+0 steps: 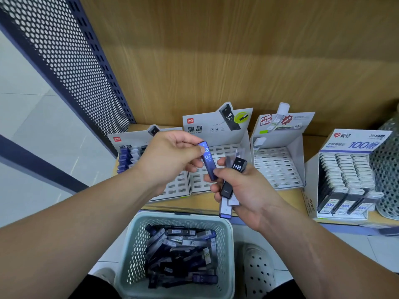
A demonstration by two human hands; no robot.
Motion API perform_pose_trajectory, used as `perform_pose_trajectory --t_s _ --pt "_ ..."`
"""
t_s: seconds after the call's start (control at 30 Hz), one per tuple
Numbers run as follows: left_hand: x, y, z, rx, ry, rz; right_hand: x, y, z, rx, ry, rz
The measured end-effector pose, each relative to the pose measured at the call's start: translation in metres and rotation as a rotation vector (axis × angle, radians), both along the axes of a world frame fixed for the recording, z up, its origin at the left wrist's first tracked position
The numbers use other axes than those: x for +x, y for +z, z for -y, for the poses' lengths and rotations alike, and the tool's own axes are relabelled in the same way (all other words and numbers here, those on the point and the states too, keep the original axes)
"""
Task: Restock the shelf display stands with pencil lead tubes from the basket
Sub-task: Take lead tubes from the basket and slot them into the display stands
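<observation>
The left hand [170,156] pinches a blue lead tube [207,161], long axis about 12 to 6, while the right hand [244,190] grips a spare bundle [232,182]; the part-filled left stand [176,186] lies at 9 o'clock, nearer the left hand.

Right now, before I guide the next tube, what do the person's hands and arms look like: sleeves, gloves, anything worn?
The left hand and right hand are ungloved, with no rings visible and no watch or band at either wrist. Both forearms are uncovered out to the frame edges, so no sleeve shows.
</observation>
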State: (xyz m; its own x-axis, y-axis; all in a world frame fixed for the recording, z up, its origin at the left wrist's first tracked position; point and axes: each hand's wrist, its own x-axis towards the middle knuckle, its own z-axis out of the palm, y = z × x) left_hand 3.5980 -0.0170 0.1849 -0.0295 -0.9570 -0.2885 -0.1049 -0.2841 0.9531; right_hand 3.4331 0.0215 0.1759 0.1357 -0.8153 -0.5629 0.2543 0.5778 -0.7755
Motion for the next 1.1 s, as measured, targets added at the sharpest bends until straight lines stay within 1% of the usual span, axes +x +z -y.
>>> perform_pose_trajectory --t_s 0.07,0.17,0.27,0.33,0.5,0.67,0.8,0.93,1.1 --pt "-0.005 0.001 0.005 0.000 -0.019 0.044 -0.006 -0.002 0.000 0.000 0.026 -0.013" --pt "-0.009 -0.001 0.013 0.002 0.008 0.099 -0.014 -0.006 0.001 0.011 0.044 -0.045" --pt "-0.010 -0.006 0.021 -0.023 0.037 0.143 -0.025 -0.009 0.006 0.012 0.003 -0.057" --pt "-0.009 -0.010 0.026 -0.058 0.057 0.209 -0.034 -0.012 0.010 0.008 -0.041 -0.051" --pt "-0.016 -0.023 0.049 -0.169 0.069 0.525 -0.049 -0.024 0.014 0.042 -0.170 -0.051" --pt "-0.037 -0.053 0.076 -0.316 -0.076 0.843 -0.050 -0.021 0.011 0.022 -0.157 0.000" --pt "-0.046 -0.075 0.086 -0.359 -0.111 1.002 -0.050 -0.018 0.011 0.017 -0.159 0.044" --pt "-0.045 -0.089 0.085 -0.372 -0.092 1.039 -0.053 -0.018 0.012 0.010 -0.179 0.044" --pt "-0.046 -0.099 0.084 -0.417 -0.047 1.009 -0.056 -0.017 0.014 0.009 -0.212 0.048"
